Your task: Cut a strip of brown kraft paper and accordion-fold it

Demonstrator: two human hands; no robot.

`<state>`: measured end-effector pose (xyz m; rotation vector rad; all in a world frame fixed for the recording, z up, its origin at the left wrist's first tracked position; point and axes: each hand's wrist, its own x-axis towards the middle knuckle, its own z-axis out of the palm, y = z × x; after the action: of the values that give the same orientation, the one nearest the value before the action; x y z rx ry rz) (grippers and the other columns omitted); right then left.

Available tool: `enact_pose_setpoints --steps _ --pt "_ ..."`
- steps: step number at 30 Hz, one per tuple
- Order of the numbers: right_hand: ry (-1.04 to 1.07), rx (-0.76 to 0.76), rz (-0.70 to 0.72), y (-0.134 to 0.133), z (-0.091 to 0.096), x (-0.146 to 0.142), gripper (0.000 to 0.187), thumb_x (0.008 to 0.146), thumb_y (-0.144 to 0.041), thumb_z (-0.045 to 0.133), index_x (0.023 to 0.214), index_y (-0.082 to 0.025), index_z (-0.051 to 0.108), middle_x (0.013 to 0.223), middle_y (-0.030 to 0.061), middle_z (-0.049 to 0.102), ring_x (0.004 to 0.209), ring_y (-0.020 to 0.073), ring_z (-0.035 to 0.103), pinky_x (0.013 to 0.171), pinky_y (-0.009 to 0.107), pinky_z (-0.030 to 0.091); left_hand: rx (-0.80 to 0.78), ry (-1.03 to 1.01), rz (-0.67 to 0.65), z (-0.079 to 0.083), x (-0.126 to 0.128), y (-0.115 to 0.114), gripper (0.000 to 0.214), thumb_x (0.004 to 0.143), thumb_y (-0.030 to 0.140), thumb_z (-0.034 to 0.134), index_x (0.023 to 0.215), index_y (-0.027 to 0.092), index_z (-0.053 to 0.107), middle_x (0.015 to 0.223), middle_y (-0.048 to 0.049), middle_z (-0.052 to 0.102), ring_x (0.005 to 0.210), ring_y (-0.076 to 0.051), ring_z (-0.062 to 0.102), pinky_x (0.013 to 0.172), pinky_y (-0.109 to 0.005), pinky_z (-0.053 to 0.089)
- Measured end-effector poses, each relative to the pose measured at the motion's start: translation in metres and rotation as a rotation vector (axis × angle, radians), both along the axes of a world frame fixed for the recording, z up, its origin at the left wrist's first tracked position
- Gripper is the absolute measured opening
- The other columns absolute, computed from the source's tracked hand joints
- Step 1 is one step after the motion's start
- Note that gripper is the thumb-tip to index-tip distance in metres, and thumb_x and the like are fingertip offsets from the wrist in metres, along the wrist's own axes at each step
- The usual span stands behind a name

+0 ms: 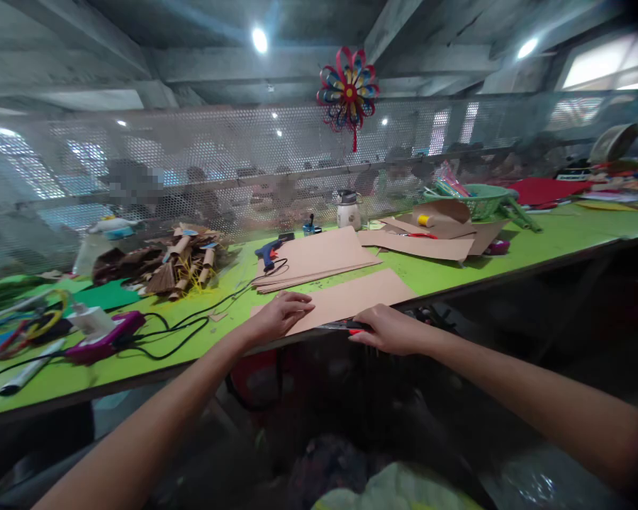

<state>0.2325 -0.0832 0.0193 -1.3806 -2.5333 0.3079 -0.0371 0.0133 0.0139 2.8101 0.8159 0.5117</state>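
Observation:
A long strip of light-brown card (359, 294) lies at the table's front edge. My left hand (281, 315) rests on its left end, fingers stretched out and lying flat. My right hand (390, 328) is closed round the dark and red handles of a pair of scissors (345, 325). The blades point left along the card's near edge, toward my left hand; whether they are parted is too small to tell. Just behind the strip is a stack of similar card sheets (322, 255), with a blue glue gun (269, 253) on its left side.
A purple power strip (109, 338) with trailing black cables lies at the left, near a marker (32, 368). Rolled brown paper pieces (183, 265) are heaped behind. A bottle (347, 211), curled card offcuts (436, 237) and a green basket (481, 202) stand farther back on the green table (568, 230).

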Motion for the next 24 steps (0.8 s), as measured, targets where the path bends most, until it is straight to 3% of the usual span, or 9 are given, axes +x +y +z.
enact_pose_setpoints --steps 7,17,21,24 --pt "-0.054 0.054 -0.020 -0.002 0.003 -0.020 0.038 0.088 -0.046 0.044 0.084 -0.014 0.064 0.078 0.0106 0.067 0.067 0.0182 0.058 0.053 0.024 0.026 0.010 -0.026 -0.004 -0.002 0.000 0.000 0.034 0.092 0.037 0.040 0.114 0.024 0.063 0.119 -0.0101 0.058 0.111 -0.020 0.051 0.095 -0.037 0.043" --pt "-0.073 0.046 -0.041 -0.003 0.002 -0.042 0.039 0.088 -0.047 0.043 0.091 -0.014 0.064 0.089 0.0134 0.068 0.080 0.0230 0.063 0.059 0.025 0.033 0.012 -0.045 0.006 -0.005 -0.002 0.001 0.033 0.092 0.036 0.041 0.114 0.023 0.063 0.119 -0.0099 0.058 0.110 -0.020 0.052 0.094 -0.037 0.044" --pt "-0.079 0.033 -0.032 -0.002 0.008 -0.038 0.038 0.088 -0.046 0.044 0.089 -0.015 0.065 0.087 0.0122 0.068 0.076 0.0212 0.062 0.057 0.025 0.030 0.056 -0.047 0.017 -0.010 0.002 0.003 0.034 0.092 0.036 0.040 0.115 0.024 0.062 0.120 -0.0086 0.058 0.111 -0.019 0.051 0.094 -0.036 0.044" --pt "-0.091 -0.003 -0.033 0.001 0.012 -0.026 0.037 0.088 -0.046 0.046 0.087 -0.015 0.065 0.084 0.0118 0.068 0.071 0.0192 0.060 0.056 0.024 0.030 0.112 -0.024 0.028 -0.013 0.020 0.004 0.034 0.093 0.036 0.039 0.113 0.023 0.063 0.118 -0.0086 0.060 0.110 -0.020 0.052 0.094 -0.037 0.042"
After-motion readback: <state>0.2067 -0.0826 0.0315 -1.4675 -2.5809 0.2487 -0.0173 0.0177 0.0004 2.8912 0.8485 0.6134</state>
